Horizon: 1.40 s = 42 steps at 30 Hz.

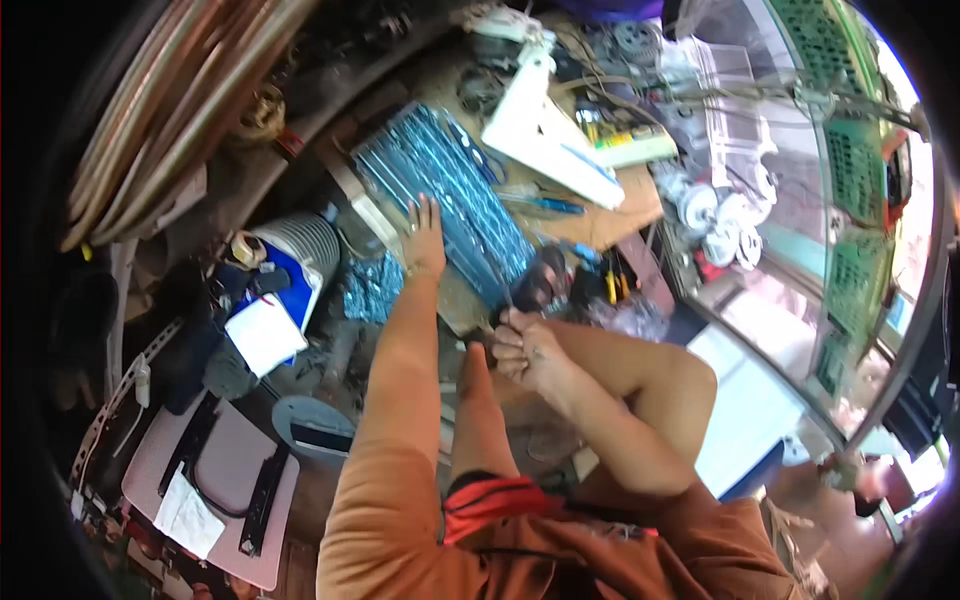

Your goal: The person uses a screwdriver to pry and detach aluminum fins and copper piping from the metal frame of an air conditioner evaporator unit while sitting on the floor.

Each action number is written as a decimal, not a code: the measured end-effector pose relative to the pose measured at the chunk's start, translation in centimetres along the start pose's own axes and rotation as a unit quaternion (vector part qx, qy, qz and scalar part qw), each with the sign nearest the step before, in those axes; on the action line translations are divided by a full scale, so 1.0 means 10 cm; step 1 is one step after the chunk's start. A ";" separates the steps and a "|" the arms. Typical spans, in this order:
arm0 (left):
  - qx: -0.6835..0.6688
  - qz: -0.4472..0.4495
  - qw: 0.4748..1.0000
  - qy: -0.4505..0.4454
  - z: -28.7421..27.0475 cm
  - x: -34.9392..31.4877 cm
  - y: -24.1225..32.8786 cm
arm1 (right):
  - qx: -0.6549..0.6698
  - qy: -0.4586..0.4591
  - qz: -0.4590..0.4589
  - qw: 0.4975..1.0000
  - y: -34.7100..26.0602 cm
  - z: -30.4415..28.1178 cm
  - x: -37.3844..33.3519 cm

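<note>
A long bundle (440,180) with a shiny, ridged blue surface, perhaps foil, lies slantwise on the work table. Fingers stretched out, my left hand (424,238) rests flat at the bundle's near left edge, beside a pale block (375,222). My right hand (532,352) is closed in a fist near the bundle's lower right end, above my bent leg. Whatever its fingers grip is too small and dark to make out. A dark rounded thing (540,280) sits just past that fist. Crumpled shiny blue scraps (372,288) lie left of my left forearm.
Beyond the bundle stand a white angled plastic part (545,130), a blue-handled screwdriver (552,204) and black-and-yellow pliers (620,280). A striped drum (300,245) stands on the left, near a pinkish panel (225,490). White spools (715,220) and a glass-fronted case flank the right.
</note>
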<state>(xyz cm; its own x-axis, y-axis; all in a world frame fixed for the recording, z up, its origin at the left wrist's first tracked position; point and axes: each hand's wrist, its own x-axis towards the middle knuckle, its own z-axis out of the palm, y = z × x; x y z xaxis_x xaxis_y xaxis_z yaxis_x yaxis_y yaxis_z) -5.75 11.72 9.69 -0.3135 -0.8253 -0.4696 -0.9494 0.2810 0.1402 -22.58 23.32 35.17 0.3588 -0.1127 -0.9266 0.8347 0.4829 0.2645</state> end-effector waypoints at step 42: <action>-0.034 -0.103 0.994 -0.001 -1.28 0.95 -0.59 | 0.203 -0.076 0.033 0.976 -0.13 0.46 0.43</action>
<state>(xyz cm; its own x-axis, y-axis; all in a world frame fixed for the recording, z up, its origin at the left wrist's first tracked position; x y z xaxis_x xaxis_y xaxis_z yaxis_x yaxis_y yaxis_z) -3.34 -4.02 15.61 -0.1131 -0.8614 -0.4952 -0.9923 0.0730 0.0996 -20.18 18.17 32.06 0.4485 -0.2348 -0.8624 0.8938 0.1125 0.4342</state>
